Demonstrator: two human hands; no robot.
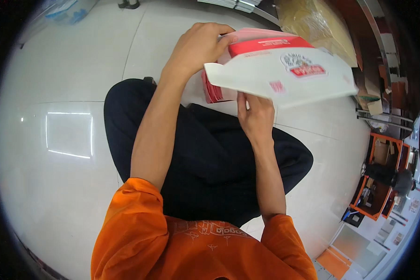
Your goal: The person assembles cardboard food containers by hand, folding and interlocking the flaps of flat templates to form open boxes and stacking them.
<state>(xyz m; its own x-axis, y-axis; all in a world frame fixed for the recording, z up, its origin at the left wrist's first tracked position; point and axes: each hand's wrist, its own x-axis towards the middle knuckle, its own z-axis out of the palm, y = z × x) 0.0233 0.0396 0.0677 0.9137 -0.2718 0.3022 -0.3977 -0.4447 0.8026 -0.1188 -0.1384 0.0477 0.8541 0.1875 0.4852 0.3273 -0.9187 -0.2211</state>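
A white cardboard carton (252, 72) with red printing is held up in front of me, tilted. Its left end gapes, and a red panel (270, 44) shows behind the white front face. My left hand (201, 45) grips the carton's far left edge, with the thumb and fingers closed over the rim. Under the near edge, my right hand (258, 116) has its fingers curled up against the carton; the fingertips are partly hidden behind it. Below the carton's left end, a stack of red and white flat pieces (213, 89) is partly covered.
I sit with crossed legs (205, 158) on a shiny tiled floor (65, 84). A large box in clear wrap (312, 28) stands at the far right, beside shelving. Further right are an orange-framed rack (375, 177) and a person (392, 177). A blue plastic bag (67, 14) lies far left.
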